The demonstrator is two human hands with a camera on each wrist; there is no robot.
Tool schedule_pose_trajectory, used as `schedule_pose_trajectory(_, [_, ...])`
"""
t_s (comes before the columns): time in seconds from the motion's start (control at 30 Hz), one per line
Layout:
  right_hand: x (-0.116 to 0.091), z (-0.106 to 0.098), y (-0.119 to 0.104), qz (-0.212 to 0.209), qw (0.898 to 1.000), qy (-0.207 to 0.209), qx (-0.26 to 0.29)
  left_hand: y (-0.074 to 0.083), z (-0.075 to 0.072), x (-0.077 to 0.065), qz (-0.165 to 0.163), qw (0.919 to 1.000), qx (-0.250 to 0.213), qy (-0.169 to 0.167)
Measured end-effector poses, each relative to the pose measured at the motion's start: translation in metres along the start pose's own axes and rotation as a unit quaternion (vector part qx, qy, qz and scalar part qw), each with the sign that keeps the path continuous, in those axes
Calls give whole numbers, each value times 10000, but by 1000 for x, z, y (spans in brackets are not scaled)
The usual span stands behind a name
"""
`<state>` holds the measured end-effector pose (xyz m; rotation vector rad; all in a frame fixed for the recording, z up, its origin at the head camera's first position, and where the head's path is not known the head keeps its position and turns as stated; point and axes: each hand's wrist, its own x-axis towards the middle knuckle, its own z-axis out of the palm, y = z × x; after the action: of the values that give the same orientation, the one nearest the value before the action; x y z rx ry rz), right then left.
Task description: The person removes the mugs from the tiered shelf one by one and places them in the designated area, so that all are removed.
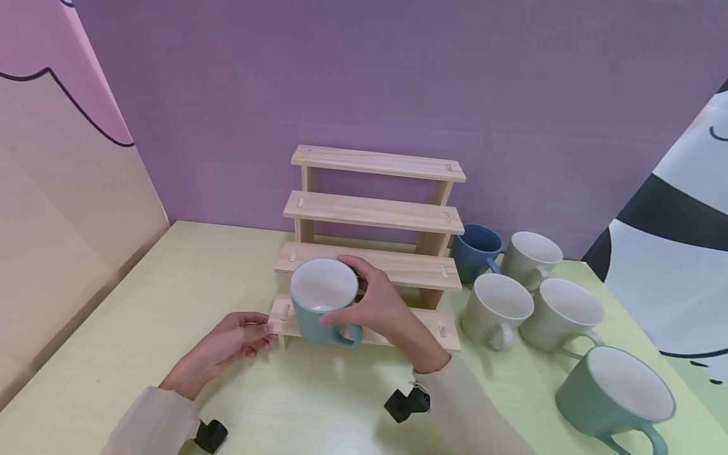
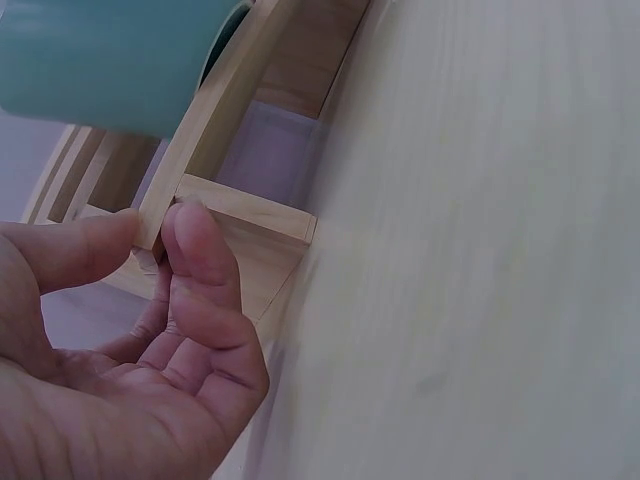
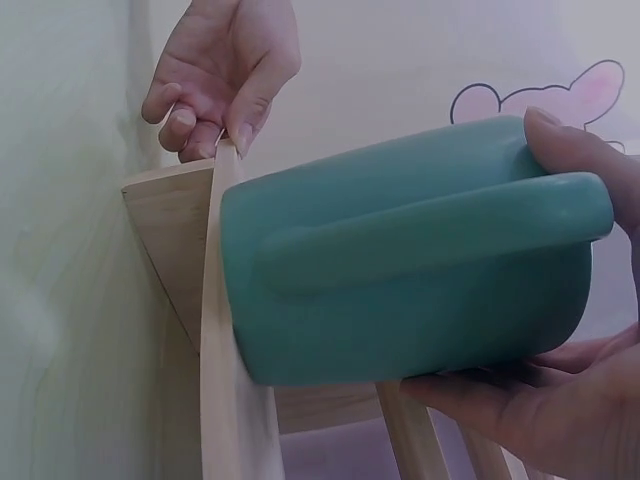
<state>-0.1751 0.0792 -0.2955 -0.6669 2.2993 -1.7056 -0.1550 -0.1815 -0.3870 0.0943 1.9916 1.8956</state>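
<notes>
My right hand (image 1: 382, 302) grips a teal mug (image 1: 311, 321) with a white inside, thumb on one side and fingers round the other near the rim. Upright, the mug is over the left part of the lowest step (image 1: 378, 332) of a wooden stepped rack (image 1: 372, 212). Its handle points toward the front right. In the right wrist view the base of the mug (image 3: 300, 345) is right at the step's board (image 3: 222, 400). At that board's left end, my left hand (image 1: 233, 341) pinches the wood between thumb and fingers, as the left wrist view also shows.
Right of the rack stand a blue mug (image 1: 472, 259) and several white mugs, one (image 1: 495, 316) close to the lowest step. Another teal mug (image 1: 603, 401) is nearer the table's right front. A purple wall (image 1: 398, 76) rises behind the rack.
</notes>
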Motion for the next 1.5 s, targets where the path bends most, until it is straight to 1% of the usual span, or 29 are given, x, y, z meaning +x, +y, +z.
schedule_pose_trajectory(0.13, [-9, -9, 2, 0, 10000, 21, -36, 0, 0, 0, -22, 10000, 13, 64])
schedule_pose_trajectory(0.23, [-16, -16, 3, 77, 9999, 112, -107, 0, 0, 0, 19, 10000, 35, -13])
schedule_pose_trajectory(0.33, [-24, -24, 4, 182, 9993, 244, -234, -1, 0, 1, 64, 9999, 26, -86])
schedule_pose_trajectory(0.53, [-40, -36, 6, 382, 9967, 534, -482, -2, 0, 1, 77, 10000, 7, -56])
schedule_pose_trajectory(0.73, [-55, -48, 8, 373, 9950, 703, -596, -2, 0, 1, 83, 9999, 30, -80])
schedule_pose_trajectory(1.0, [-79, -61, 7, 525, 9928, 987, -437, -2, 0, 1, 76, 9999, 14, -65])
schedule_pose_trajectory(1.17, [-96, -70, 6, 499, 9898, 1205, -578, -4, -1, 1, 80, 9999, 0, -92])
schedule_pose_trajectory(1.37, [-115, -79, 9, 485, 9880, 1310, -663, -4, -2, -2, 106, 9998, 25, -157])
schedule_pose_trajectory(1.5, [-126, -87, 14, 554, 9837, 1508, -811, -2, -1, -1, 119, 9999, 15, -115])
